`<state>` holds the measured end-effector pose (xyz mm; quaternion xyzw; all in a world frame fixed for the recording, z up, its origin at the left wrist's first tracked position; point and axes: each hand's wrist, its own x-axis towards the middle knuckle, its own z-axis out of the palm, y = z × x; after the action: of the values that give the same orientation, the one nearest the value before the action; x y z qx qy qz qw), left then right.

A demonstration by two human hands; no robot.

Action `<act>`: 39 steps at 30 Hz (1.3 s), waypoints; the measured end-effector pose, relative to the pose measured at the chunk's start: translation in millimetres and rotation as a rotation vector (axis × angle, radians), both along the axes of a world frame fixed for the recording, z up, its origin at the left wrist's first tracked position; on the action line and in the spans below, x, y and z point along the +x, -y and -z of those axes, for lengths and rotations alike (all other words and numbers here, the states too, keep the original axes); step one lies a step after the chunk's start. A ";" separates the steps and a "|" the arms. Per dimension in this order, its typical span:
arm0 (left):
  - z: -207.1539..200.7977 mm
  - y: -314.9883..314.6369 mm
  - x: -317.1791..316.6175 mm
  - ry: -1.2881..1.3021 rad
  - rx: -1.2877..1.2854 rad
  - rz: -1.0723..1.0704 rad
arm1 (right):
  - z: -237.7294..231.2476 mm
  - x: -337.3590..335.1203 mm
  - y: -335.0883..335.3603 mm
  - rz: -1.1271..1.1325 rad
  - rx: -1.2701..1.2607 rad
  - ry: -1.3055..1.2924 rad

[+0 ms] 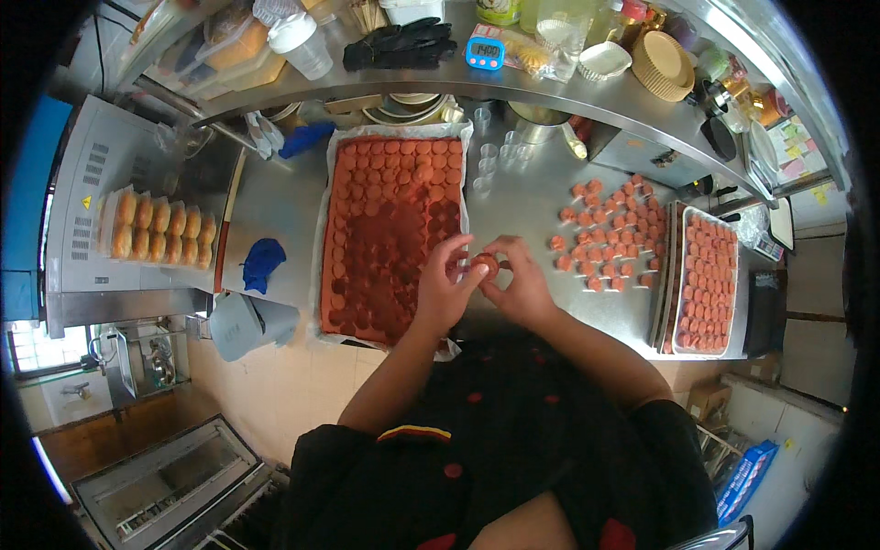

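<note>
Between the fingertips of my left hand and my right hand is a small round red-brown cake piece; both hands are closed on it. They are just off the right edge of a large paper-lined tray. On this tray lies a red sheet cake with rows of round cuts, bare dark patches in its middle and lower part. To the right, many loose small red rounds lie on the steel table, some with white bits showing at their edges.
A tray of red rounds stands at the far right on other trays. A grey pitcher and a blue cloth are at the left. Packed buns lie farther left. Overhead runs a steel shelf with a blue timer.
</note>
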<state>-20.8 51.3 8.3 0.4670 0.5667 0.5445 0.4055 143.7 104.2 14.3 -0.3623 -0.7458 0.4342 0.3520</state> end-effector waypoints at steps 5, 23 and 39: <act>12.7 -3.8 7.7 0.696 -0.399 0.010 | -4.7 1.4 0.8 -0.040 0.112 0.139; 51.9 -9.4 36.7 0.472 -0.304 -0.154 | 20.5 6.6 0.8 -0.109 0.141 0.241; 103.9 -27.9 44.9 0.166 -0.468 -0.167 | 47.1 18.6 -12.4 -0.050 0.084 0.360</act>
<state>24.1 79.1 -95.6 0.2658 0.6785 0.4664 0.5014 162.4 116.6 -32.8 -0.4003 -0.8231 0.3395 0.2168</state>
